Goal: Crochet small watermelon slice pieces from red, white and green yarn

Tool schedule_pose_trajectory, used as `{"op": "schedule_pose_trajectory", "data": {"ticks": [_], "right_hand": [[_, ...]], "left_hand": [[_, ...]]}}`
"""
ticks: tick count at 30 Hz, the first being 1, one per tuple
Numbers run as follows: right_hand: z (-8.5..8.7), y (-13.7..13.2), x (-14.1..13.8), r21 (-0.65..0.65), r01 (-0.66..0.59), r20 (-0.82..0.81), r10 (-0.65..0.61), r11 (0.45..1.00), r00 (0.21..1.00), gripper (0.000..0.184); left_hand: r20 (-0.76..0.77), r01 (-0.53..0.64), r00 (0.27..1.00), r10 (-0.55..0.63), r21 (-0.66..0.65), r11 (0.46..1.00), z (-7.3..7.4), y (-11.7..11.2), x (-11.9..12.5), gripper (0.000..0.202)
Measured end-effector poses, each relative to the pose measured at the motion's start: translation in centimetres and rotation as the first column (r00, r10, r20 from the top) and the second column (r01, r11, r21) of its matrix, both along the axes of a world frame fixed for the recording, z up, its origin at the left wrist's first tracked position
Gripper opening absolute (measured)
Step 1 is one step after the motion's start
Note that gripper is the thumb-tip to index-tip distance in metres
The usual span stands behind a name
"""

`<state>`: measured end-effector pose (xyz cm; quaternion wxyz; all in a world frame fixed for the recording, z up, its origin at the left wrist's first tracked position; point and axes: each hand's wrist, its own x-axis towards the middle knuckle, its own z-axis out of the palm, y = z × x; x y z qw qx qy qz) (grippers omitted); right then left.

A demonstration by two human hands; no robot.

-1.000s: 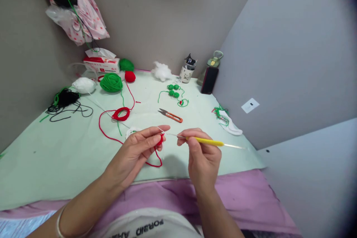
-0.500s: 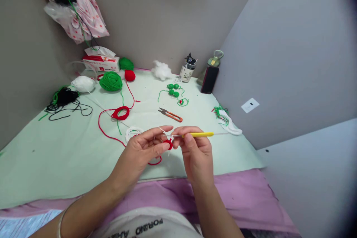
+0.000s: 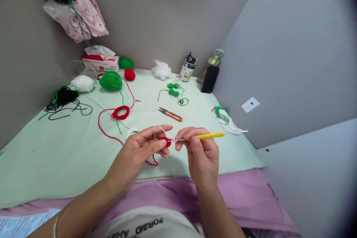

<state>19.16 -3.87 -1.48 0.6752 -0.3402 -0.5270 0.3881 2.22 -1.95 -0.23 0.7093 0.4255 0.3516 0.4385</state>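
My left hand (image 3: 145, 147) is closed in a pinch on a small red crochet piece (image 3: 165, 141), with a white strand running over its forefinger. My right hand (image 3: 199, 148) is closed on a crochet hook with a yellow handle (image 3: 208, 136); the metal tip points left into the red piece. A red yarn strand (image 3: 108, 134) trails from the piece across the pale green table (image 3: 69, 148) to a red yarn coil (image 3: 121, 112). Both hands hover above the table's near edge.
Orange-handled snips (image 3: 170, 115) lie just beyond the hands. Small green crocheted balls (image 3: 174, 90), green yarn (image 3: 111, 80), a red ball (image 3: 129, 74), white stuffing (image 3: 161, 70), black yarn (image 3: 65, 98), a tissue box (image 3: 100, 62), a jar (image 3: 187, 70) and a phone (image 3: 209, 79) stand farther back. Yarn scraps (image 3: 224, 119) lie right.
The hook went in toward the red piece half a second ago and has now drawn back to the right. The left hand keeps its pinch; the hanging red strand sits slightly higher.
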Motion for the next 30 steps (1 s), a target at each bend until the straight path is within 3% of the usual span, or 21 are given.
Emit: {"op": "schedule_pose_trajectory", "data": {"ticks": [7,13,19,22,26,30], "right_hand": [[0.3,-0.7,-0.1,0.136,0.102,0.217,-0.13,0.985,0.967,0.018],[0.2,-1.2,0.0,0.378,0.117,0.487,-0.305,0.918,0.818,0.023],[-0.5,-1.1,-0.5,0.507,0.143,0.513,-0.431,0.85,0.742,0.031],[-0.8,-0.8,-0.8,0.51,0.184,0.466,-0.45,0.84,0.762,0.034],[-0.8,-0.5,-0.8,0.362,0.187,0.359,-0.322,0.913,0.876,0.03],[-0.4,-0.2,-0.5,0.216,0.134,0.234,-0.184,0.967,0.955,0.022]], "left_hand": [[-0.06,-0.047,0.997,0.051,0.073,0.996,-0.2,0.0,-0.1,0.03],[-0.075,-0.101,0.991,0.113,0.146,0.984,0.2,-0.1,0.3,0.028],[-0.017,-0.143,0.989,0.146,0.114,0.983,0.1,-0.3,0.8,0.037],[0.017,-0.105,0.994,0.104,0.082,0.991,0.1,-0.3,0.9,0.041],[0.012,-0.048,0.999,0.048,0.051,0.998,0.1,-0.2,0.8,0.038],[-0.101,-0.046,0.993,0.056,0.098,0.994,0.0,0.1,0.2,0.037]]}}
